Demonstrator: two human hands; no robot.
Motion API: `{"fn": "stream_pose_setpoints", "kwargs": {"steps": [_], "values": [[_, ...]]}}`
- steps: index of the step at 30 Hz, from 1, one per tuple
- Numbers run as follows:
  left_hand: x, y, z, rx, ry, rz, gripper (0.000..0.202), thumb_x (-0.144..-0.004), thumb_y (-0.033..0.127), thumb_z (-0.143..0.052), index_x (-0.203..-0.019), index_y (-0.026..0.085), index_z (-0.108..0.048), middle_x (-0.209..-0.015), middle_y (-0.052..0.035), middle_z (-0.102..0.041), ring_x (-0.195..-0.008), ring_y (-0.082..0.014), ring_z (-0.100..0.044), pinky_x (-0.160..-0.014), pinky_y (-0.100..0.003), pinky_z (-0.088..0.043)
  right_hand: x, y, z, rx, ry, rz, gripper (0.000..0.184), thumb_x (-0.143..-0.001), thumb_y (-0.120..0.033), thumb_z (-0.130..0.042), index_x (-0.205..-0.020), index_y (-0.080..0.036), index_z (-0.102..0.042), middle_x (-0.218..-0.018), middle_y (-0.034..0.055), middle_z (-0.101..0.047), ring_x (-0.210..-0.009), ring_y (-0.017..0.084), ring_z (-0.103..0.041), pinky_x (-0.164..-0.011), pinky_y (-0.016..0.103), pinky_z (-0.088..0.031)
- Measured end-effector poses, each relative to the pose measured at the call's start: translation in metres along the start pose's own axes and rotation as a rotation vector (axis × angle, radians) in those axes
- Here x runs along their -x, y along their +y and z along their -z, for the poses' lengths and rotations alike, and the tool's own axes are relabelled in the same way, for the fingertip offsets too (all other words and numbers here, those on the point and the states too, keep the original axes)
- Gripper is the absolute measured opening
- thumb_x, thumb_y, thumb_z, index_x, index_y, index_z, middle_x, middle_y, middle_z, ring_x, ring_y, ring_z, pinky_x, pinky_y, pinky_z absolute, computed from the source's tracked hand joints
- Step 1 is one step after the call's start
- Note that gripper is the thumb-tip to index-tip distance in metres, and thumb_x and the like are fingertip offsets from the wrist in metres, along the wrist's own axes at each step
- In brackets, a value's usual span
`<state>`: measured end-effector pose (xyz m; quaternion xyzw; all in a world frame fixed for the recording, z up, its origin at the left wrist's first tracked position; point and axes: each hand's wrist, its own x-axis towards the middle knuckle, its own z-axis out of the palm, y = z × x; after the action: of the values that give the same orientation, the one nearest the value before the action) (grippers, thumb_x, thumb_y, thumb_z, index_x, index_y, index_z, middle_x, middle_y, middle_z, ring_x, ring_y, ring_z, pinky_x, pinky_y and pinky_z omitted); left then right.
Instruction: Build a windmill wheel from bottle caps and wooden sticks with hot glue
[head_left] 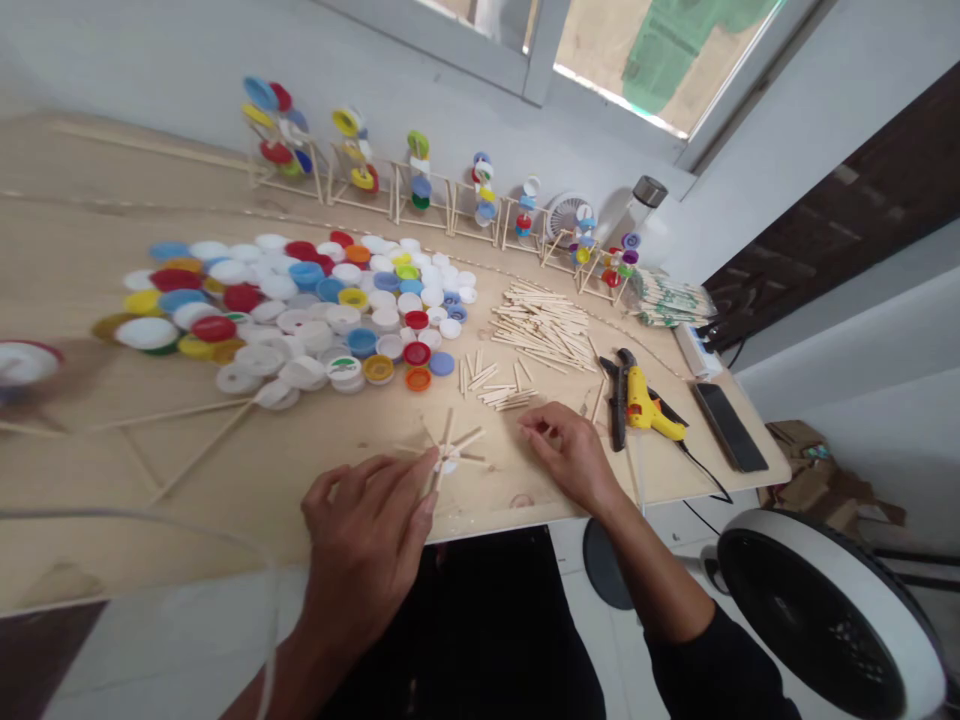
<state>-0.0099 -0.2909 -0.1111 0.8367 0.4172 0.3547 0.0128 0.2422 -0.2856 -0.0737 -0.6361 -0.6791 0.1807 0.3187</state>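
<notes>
A spoked wheel of short wooden sticks [448, 452] with a white hub lies on the table near its front edge. My left hand [375, 520] grips its near left side, with the thumb and index finger at the spokes and hub. To the right of the wheel, my right hand [566, 450] is closed in a pinch just above the tabletop; whatever its fingertips hold, if anything, is too small to make out. Beyond it lie short cut sticks [499, 385] and a larger pile of sticks [544, 325]. A yellow glue gun [649, 405] rests on its black stand to the right.
Many coloured bottle caps [300, 310] cover the table's left middle. Stick frames with cap wheels [420, 195] line the wall. At right are a phone [729, 425], a power strip [697, 350] and a bottle [637, 215]. A fan [825, 610] stands beside the table.
</notes>
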Motion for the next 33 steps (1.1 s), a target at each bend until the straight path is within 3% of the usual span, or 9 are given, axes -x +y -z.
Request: {"fn": "stream_pose_setpoints", "kwargs": {"steps": [5, 9, 13, 17, 24, 29, 33], "values": [[-0.004, -0.002, 0.006, 0.081, 0.069, 0.005, 0.030, -0.092, 0.013, -0.054, -0.120, 0.021, -0.062, -0.089, -0.0053, -0.076, -0.086, -0.0267, -0.066, -0.087, -0.044, -0.042, -0.029, -0.001, 0.008, 0.188, -0.027, 0.031, 0.015, -0.089, -0.013, -0.059, -0.091, -0.020, -0.072, -0.093, 0.0060, -0.074, -0.089, 0.020, -0.067, -0.083, 0.032, -0.049], [-0.011, -0.011, 0.005, 0.010, 0.124, 0.013, 0.019, -0.092, 0.016, -0.055, -0.105, 0.021, -0.068, -0.083, -0.0063, -0.074, -0.084, -0.0282, -0.066, -0.084, -0.045, -0.043, -0.061, -0.013, 0.006, 0.465, -0.183, 0.055, 0.017, -0.093, -0.014, -0.058, -0.093, -0.018, -0.074, -0.098, 0.0091, -0.074, -0.097, 0.022, -0.065, -0.086, 0.032, -0.045], [-0.012, -0.019, 0.004, -0.017, 0.085, 0.041, 0.017, -0.093, 0.019, -0.055, -0.097, 0.021, -0.071, -0.087, -0.0085, -0.074, -0.087, -0.0292, -0.065, -0.083, -0.045, -0.043, -0.085, -0.025, 0.001, 0.658, -0.366, 0.115, 0.022, -0.097, -0.016, -0.054, -0.097, -0.016, -0.075, -0.101, 0.0106, -0.074, -0.101, 0.023, -0.063, -0.085, 0.032, -0.041], [-0.012, -0.022, 0.003, 0.009, 0.030, 0.061, 0.020, -0.094, 0.021, -0.053, -0.093, 0.023, -0.073, -0.089, -0.0076, -0.076, -0.090, -0.0289, -0.066, -0.084, -0.046, -0.042, -0.097, -0.029, -0.006, 0.727, -0.449, 0.204, 0.024, -0.097, -0.016, -0.052, -0.095, -0.015, -0.076, -0.099, 0.0120, -0.074, -0.098, 0.024, -0.063, -0.081, 0.032, -0.039], [-0.013, -0.021, 0.001, 0.003, -0.026, 0.063, 0.021, -0.095, 0.024, -0.052, -0.090, 0.026, -0.072, -0.081, -0.0037, -0.076, -0.086, -0.0273, -0.066, -0.082, -0.045, -0.041, -0.106, -0.027, -0.012, 0.715, -0.476, 0.264, 0.021, -0.095, -0.012, -0.053, -0.092, -0.014, -0.074, -0.098, 0.0122, -0.074, -0.091, 0.023, -0.063, -0.073, 0.030, -0.039], [-0.013, -0.017, 0.003, 0.001, -0.005, 0.081, 0.022, -0.095, 0.024, -0.051, -0.086, 0.028, -0.071, -0.077, -0.0036, -0.075, -0.084, -0.0274, -0.065, -0.081, -0.045, -0.040, -0.107, -0.029, -0.010, 0.701, -0.468, 0.288, 0.019, -0.094, -0.010, -0.054, -0.088, -0.016, -0.072, -0.097, 0.0112, -0.074, -0.087, 0.021, -0.062, -0.070, 0.029, -0.038], [-0.009, -0.017, 0.004, -0.022, 0.008, 0.108, 0.020, -0.093, 0.024, -0.053, -0.084, 0.027, -0.070, -0.075, -0.0031, -0.075, -0.082, -0.0279, -0.066, -0.080, -0.046, -0.040, -0.097, -0.029, 0.002, 0.574, -0.295, 0.239, 0.018, -0.092, -0.009, -0.053, -0.088, -0.017, -0.069, -0.090, 0.0081, -0.072, -0.082, 0.019, -0.061, -0.069, 0.028, -0.038]]}}
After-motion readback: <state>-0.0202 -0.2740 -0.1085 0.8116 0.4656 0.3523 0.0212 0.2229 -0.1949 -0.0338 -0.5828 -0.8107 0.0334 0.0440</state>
